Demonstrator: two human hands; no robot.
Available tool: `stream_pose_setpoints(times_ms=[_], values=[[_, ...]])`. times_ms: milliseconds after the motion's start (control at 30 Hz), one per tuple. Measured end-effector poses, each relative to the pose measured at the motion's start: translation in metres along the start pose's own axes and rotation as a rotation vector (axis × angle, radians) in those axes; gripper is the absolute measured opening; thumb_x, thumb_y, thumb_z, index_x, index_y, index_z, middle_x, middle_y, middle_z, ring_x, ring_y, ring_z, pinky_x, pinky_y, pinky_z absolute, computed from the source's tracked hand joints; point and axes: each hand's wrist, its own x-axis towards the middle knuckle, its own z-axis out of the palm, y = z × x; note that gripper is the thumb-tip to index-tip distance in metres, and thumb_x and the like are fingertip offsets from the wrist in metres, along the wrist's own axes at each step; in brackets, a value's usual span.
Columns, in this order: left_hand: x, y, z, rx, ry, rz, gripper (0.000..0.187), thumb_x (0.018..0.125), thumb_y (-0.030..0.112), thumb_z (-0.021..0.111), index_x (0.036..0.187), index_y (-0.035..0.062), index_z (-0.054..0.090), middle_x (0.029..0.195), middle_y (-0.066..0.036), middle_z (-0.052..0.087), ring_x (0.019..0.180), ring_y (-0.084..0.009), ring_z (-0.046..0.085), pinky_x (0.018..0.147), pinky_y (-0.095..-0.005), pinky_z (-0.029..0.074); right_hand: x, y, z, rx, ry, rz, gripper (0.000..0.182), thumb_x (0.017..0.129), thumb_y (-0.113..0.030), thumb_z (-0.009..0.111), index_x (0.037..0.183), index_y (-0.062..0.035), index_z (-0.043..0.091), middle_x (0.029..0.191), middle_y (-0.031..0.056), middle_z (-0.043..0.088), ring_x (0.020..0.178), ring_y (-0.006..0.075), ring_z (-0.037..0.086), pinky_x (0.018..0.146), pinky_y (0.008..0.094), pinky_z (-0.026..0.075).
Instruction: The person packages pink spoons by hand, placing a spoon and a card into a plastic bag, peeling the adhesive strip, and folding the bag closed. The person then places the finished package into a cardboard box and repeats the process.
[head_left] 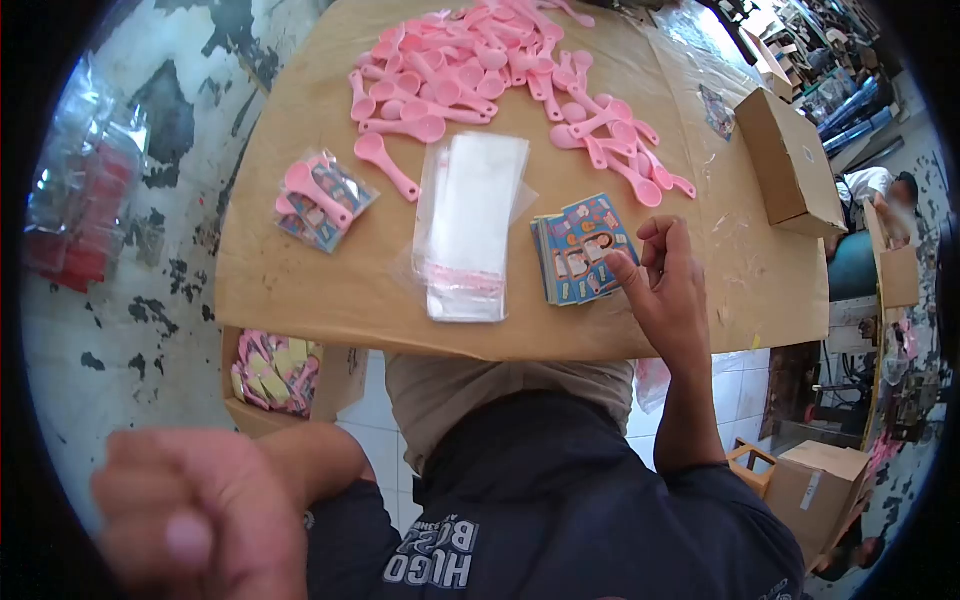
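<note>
My right hand is over the right edge of a stack of blue printed cards, its fingers curled and thumb apart, with nothing visible between them. My left hand is raised close to the camera at the lower left, blurred, its fingers folded in; what it holds, if anything, is hidden. Clear plastic bags lie in a stack left of the cards. A heap of pink spoons covers the far part of the table, and one loose spoon lies near the bags. Farther left are packed cards with pink spoons.
The table is covered in brown paper. An open cardboard box stands at its right edge. Below the left front edge is a box of pink and yellow pieces. Another carton is at the lower right. A person is at the far right.
</note>
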Motion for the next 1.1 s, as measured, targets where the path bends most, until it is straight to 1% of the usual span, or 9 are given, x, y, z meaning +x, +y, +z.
stream_pose_setpoints(times_ms=[33, 100, 167, 233, 467, 567, 700, 833, 1100], values=[[-0.02, -0.006, -0.011, -0.141, -0.078, -0.203, 0.037, 0.103, 0.038, 0.052, 0.103, 0.0057, 0.07, 0.079, -0.01, 0.064, 0.053, -0.0162, 0.056, 0.052, -0.0295, 0.041, 0.001, 0.004, 0.002, -0.041, 0.001, 0.019, 0.045, 0.09, -0.038, 0.081, 0.107, -0.0034, 0.057, 0.081, 0.0085, 0.053, 0.072, 0.0222, 0.053, 0.066, 0.0381, 0.044], [-0.061, -0.019, 0.022, 0.133, -0.042, -0.261, 0.035, 0.102, 0.03, 0.052, 0.101, -0.0034, 0.061, 0.084, -0.01, 0.055, 0.069, -0.0174, 0.051, 0.062, -0.031, 0.041, 0.004, 0.012, 0.0, -0.115, 0.068, 0.031, 0.052, 0.088, -0.043, 0.082, 0.111, -0.0039, 0.056, 0.085, 0.0112, 0.057, 0.077, 0.0266, 0.058, 0.07, 0.0411, 0.047], [-0.069, -0.011, 0.044, 0.033, -0.436, -0.894, 0.025, 0.101, 0.021, 0.061, 0.107, -0.0025, 0.066, 0.087, -0.006, 0.063, 0.075, -0.0146, 0.057, 0.067, -0.0301, 0.046, 0.006, 0.013, 0.005, -0.181, -0.042, 0.063, 0.06, 0.086, -0.05, 0.081, 0.115, -0.0041, 0.056, 0.092, 0.0161, 0.063, 0.086, 0.033, 0.065, 0.076, 0.0438, 0.05], [-0.1, -0.032, 0.054, 0.059, -0.666, -1.034, 0.022, 0.097, 0.019, 0.072, 0.104, -0.0015, 0.068, 0.086, -0.007, 0.065, 0.065, -0.0147, 0.055, 0.061, -0.0275, 0.043, 0.01, 0.01, 0.003, -0.157, -0.085, 0.118, 0.061, 0.086, -0.053, 0.08, 0.115, -0.0038, 0.056, 0.095, 0.0175, 0.065, 0.091, 0.0347, 0.066, 0.078, 0.0445, 0.051], [-0.136, -0.048, 0.087, 0.234, -0.905, -0.994, 0.042, 0.095, 0.038, 0.074, 0.102, -0.0029, 0.07, 0.083, -0.015, 0.066, 0.073, -0.0302, 0.061, 0.07, -0.0439, 0.049, 0.013, 0.005, 0.0, -0.077, -0.087, 0.075, 0.052, 0.089, -0.045, 0.079, 0.106, -0.0034, 0.055, 0.094, 0.0164, 0.063, 0.088, 0.0334, 0.065, 0.077, 0.0452, 0.049], [-0.14, -0.051, 0.092, 0.238, -0.974, -0.972, 0.039, 0.092, 0.033, 0.077, 0.1, -0.0045, 0.07, 0.08, -0.012, 0.067, 0.07, -0.0211, 0.06, 0.068, -0.0366, 0.049, 0.013, 0.012, 0.004, -0.033, 0.04, -0.014, 0.039, 0.093, -0.034, 0.077, 0.099, -0.0023, 0.054, 0.087, 0.015, 0.061, 0.081, 0.0307, 0.063, 0.071, 0.0431, 0.048], [-0.141, -0.049, 0.095, 0.184, -0.97, -1.106, 0.034, 0.091, 0.03, 0.079, 0.09, -0.0027, 0.068, 0.075, -0.013, 0.065, 0.069, -0.027, 0.061, 0.068, -0.0414, 0.049, 0.003, 0.009, -0.001, 0.108, 0.059, 0.005, 0.03, 0.095, -0.026, 0.074, 0.1, -0.0009, 0.059, 0.081, 0.0137, 0.059, 0.072, 0.024, 0.061, 0.065, 0.039, 0.047], [-0.167, -0.062, 0.091, 0.06, -0.838, -1.043, 0.028, 0.091, 0.022, 0.077, 0.09, -0.0039, 0.066, 0.073, -0.013, 0.065, 0.064, -0.0231, 0.059, 0.064, -0.0392, 0.048, 0.001, 0.016, -0.003, 0.372, 0.191, -0.012, 0.026, 0.103, -0.025, 0.067, 0.115, -0.0021, 0.064, 0.08, 0.0029, 0.061, 0.062, 0.0088, 0.053, 0.056, 0.0302, 0.043], [-0.153, -0.048, 0.088, -0.241, -0.452, -1.334, 0.018, 0.107, 0.017, 0.059, 0.112, 0.0004, 0.053, 0.085, -0.014, 0.073, 0.069, -0.0161, 0.067, 0.063, -0.0293, 0.051, -0.01, -0.012, -0.011, 0.764, 0.047, -0.006, 0.022, 0.108, -0.021, 0.058, 0.118, -0.0017, 0.061, 0.086, -0.0014, 0.061, 0.063, 0.0037, 0.054, 0.053, 0.0202, 0.041]])
